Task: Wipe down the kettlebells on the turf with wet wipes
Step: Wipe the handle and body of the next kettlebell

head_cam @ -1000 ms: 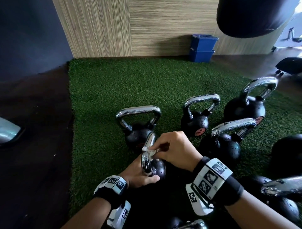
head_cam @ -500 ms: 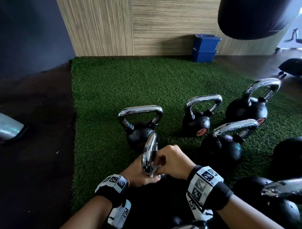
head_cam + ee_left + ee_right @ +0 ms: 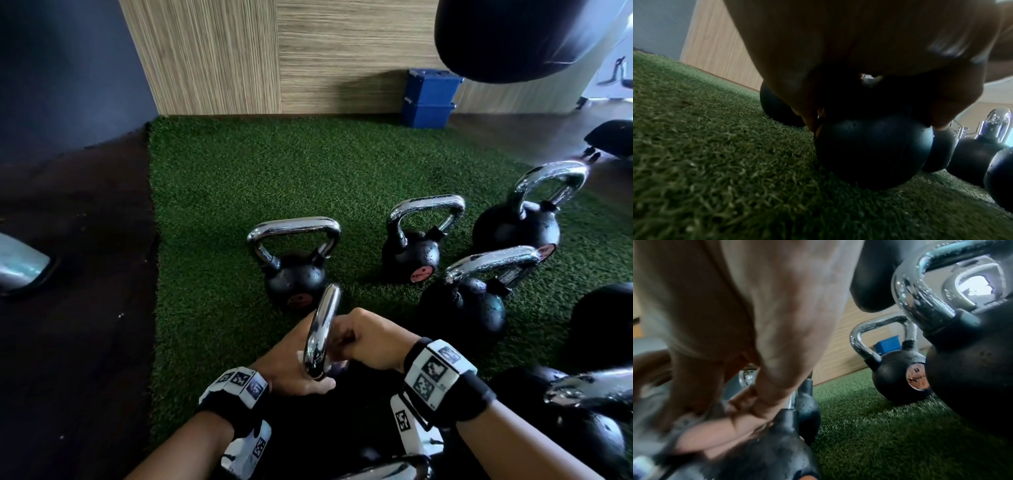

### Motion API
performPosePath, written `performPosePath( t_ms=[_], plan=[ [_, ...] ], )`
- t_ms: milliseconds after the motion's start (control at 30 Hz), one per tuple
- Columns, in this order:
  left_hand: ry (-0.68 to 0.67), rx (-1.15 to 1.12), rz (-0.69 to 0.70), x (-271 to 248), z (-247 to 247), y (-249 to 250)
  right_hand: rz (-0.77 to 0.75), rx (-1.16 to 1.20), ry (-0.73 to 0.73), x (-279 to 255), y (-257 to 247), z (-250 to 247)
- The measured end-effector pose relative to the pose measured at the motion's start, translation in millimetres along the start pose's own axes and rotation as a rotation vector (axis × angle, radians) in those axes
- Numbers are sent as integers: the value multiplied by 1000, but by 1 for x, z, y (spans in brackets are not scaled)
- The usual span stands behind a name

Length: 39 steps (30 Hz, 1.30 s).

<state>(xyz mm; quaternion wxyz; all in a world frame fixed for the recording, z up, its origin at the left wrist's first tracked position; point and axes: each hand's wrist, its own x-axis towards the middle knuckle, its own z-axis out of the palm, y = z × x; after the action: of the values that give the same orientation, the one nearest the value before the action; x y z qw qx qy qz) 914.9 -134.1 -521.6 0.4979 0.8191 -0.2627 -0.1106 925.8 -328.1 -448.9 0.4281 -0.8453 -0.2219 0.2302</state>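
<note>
A small black kettlebell [image 3: 873,146] with a chrome handle [image 3: 322,332] stands on the green turf [image 3: 239,178] just in front of me. My left hand [image 3: 294,373] grips it low, with fingers curled over the top of the ball. My right hand [image 3: 366,339] is a fist against the right side of the handle. It holds a pale wet wipe [image 3: 686,420], which is blurred and mostly hidden under the fingers [image 3: 748,410]. The top of the handle is bare.
Several more wet, chrome-handled kettlebells stand close: one just beyond [image 3: 294,274], others to the right [image 3: 411,253] [image 3: 469,308] [image 3: 513,229]. A black punching bag [image 3: 513,37] hangs at top right. Blue boxes [image 3: 430,97] sit by the wood wall. Dark floor [image 3: 68,308] borders the turf's left edge.
My right hand has slid with the wipe from the top of the handle down toward its base. The wipe is now almost hidden. The left hand keeps its hold.
</note>
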Motion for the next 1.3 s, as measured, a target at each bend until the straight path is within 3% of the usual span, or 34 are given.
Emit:
performPosePath(
  t_ms=[233, 600, 800, 1033, 1133, 1300],
  plan=[
    [-5, 55, 13, -2, -1, -2, 56, -49, -76, 13, 2, 1],
    [8, 101, -16, 4, 9, -2, 32, 920, -199, 5, 22, 9],
    [15, 95, -4, 4, 4, 5, 58, 1089, -182, 4, 35, 12],
    [-4, 74, -49, 1, 1, 8, 56, 1287, 47, 1, 29, 12],
    [0, 66, -41, -1, 3, 7, 66, 1280, 70, 1, 28, 15],
    [13, 75, 40, 4, 3, 8, 42, 1179, 335, 6, 29, 9]
  ],
)
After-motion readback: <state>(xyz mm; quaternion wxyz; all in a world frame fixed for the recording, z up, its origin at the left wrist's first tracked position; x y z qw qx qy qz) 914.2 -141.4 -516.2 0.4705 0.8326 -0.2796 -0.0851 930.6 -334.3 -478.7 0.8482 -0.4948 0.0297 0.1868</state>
